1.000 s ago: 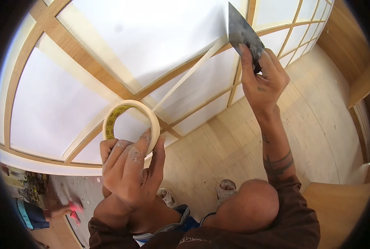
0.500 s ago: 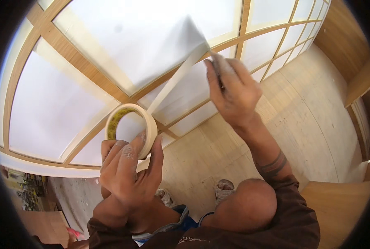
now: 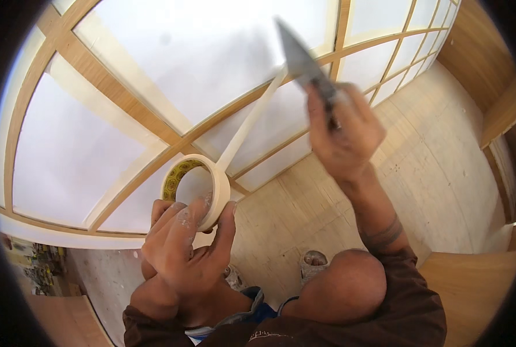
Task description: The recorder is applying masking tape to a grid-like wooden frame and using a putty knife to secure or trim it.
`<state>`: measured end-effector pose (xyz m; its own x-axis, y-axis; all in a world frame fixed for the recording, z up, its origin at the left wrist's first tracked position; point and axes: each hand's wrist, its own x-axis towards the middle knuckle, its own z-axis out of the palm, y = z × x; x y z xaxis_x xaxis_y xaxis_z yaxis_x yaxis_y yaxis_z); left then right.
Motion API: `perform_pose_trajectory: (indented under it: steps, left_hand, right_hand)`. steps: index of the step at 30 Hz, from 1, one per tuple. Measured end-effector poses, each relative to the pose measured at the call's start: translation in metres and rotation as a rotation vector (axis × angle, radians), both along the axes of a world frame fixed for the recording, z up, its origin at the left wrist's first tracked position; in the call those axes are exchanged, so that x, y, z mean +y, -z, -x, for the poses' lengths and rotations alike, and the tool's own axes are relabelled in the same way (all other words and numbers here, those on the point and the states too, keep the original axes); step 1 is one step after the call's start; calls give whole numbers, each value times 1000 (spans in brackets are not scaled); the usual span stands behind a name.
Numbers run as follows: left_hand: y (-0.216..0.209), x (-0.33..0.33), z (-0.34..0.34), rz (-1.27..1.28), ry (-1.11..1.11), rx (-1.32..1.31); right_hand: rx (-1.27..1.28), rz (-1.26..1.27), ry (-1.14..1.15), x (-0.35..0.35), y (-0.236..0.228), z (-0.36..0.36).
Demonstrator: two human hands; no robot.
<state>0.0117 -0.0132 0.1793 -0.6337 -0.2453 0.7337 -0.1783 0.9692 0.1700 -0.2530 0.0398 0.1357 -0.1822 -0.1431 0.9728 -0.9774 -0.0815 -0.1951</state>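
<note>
My left hand (image 3: pixel 185 240) grips a roll of masking tape (image 3: pixel 218 202), fingers through its ring and thumb on the outer side. From the roll a pale strip of tape (image 3: pixel 247 126) stretches up and right to the wooden lattice (image 3: pixel 234 105). My right hand (image 3: pixel 347 130), blurred a little, is closed around the handle of a putty knife (image 3: pixel 298 53). Its grey blade points up and left, in front of the white panel (image 3: pixel 200 52) and beside the strip's upper end. Whether the blade touches the strip I cannot tell.
More white panels (image 3: pixel 78 150) framed by wooden strips run along the left and far side, some edged with pale tape. A light plywood floor (image 3: pixel 420 168) lies below, with my sandalled feet on it. Brown wooden boards (image 3: pixel 472 289) stand at the right. Clutter (image 3: pixel 46 266) sits at lower left.
My right hand has moved right and slightly down, and the putty knife's blade has turned from broad face to a narrower view. My left hand and the tape roll have shifted slightly right.
</note>
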Motion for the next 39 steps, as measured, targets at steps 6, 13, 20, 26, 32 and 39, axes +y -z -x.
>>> perform_pose_trajectory:
  steps: [6, 13, 20, 26, 32, 39]
  left_hand:
    - [2, -3, -3, 32, 16, 13]
    - [-4, 0, -5, -3, 3, -17]
    - [-5, -1, -3, 34, -32, -14]
    - [1, -10, -2, 13, -63, 55]
    - [3, -9, -2, -28, -93, 36]
    - [6, -13, -1, -28, -93, 60]
  right_hand:
    - [-141, 71, -29, 1, -4, 35]
    - [-119, 53, -26, -9, -4, 25]
    - [-99, 31, -2, -8, -1, 25]
    - [-8, 33, -5, -16, 4, 12]
    - [99, -91, -9, -19, 8, -14]
    - [114, -105, -63, -16, 8, -22]
